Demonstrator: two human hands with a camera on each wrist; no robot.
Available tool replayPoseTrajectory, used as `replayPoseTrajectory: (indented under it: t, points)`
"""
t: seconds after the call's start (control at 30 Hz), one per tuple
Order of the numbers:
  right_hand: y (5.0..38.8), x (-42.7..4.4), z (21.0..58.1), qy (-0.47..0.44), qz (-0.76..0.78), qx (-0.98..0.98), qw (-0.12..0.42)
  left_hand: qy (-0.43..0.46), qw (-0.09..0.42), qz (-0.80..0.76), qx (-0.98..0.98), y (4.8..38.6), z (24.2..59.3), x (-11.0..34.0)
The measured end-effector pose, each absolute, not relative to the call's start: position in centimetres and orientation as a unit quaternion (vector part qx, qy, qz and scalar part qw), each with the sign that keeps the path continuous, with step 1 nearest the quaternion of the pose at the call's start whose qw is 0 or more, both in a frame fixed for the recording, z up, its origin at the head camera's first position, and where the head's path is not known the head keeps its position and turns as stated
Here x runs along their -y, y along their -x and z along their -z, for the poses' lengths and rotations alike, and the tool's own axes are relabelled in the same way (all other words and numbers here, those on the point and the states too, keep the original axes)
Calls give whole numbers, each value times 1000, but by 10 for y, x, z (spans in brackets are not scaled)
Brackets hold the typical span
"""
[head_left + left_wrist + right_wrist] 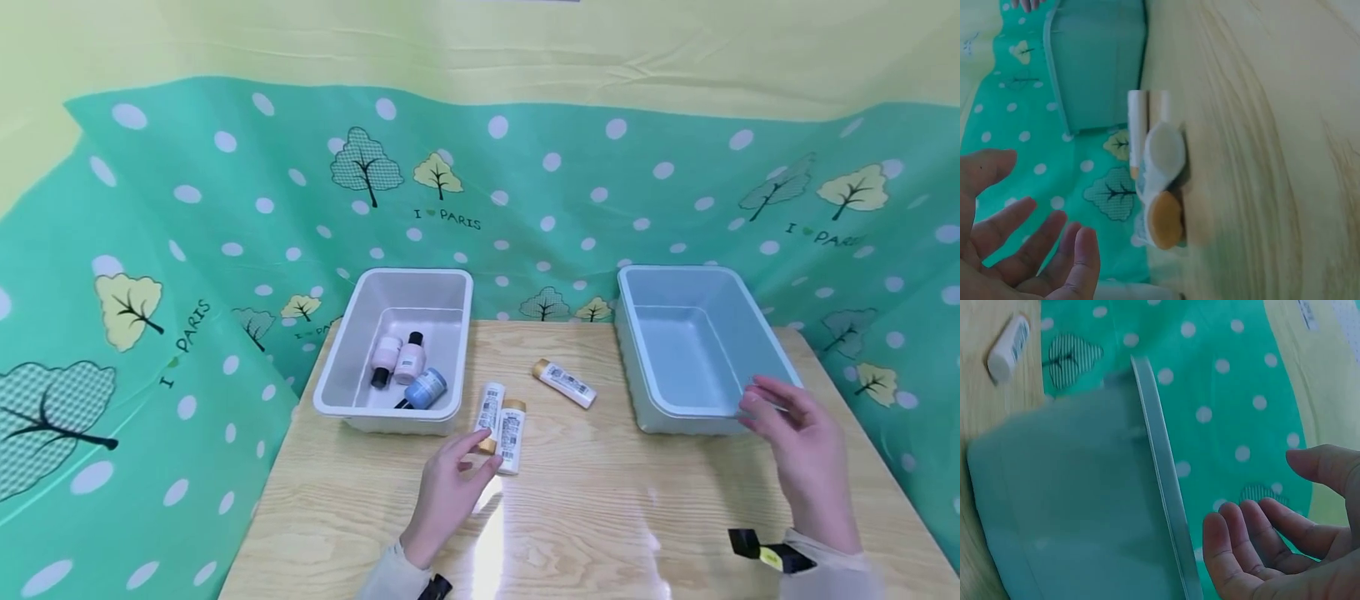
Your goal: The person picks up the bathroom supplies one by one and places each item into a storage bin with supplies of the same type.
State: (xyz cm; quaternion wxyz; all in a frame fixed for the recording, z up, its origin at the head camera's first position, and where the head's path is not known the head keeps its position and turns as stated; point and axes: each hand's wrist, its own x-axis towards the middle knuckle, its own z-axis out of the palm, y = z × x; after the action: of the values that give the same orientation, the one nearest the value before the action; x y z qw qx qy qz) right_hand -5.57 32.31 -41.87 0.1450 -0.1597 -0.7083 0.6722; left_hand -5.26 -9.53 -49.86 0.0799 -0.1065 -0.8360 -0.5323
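My left hand (453,487) reaches forward and a little rightward from its wrist (422,542), holding nothing. Its 4 fingers (1085,250) bend softly and spread apart, and the thumb (988,165) stands well clear of them. My right hand (802,442), well apart from the left, leans leftward above its bent wrist, also with nothing in it. Its thumb (1322,465) sits away from 4 loosely curved fingers (1217,540) (these lie closer together than the left ones). Both forearms rise from below.
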Motion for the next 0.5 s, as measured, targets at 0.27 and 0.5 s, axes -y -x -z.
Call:
replayPoseTrajectory:
  t: [0.27,0.5]
  points:
    - [63,-361,420,266,-642,693,192,101,75,471,873,60,518,99]
    - [66,-376,427,326,-615,695,178,78,62,446,889,63,528,99]
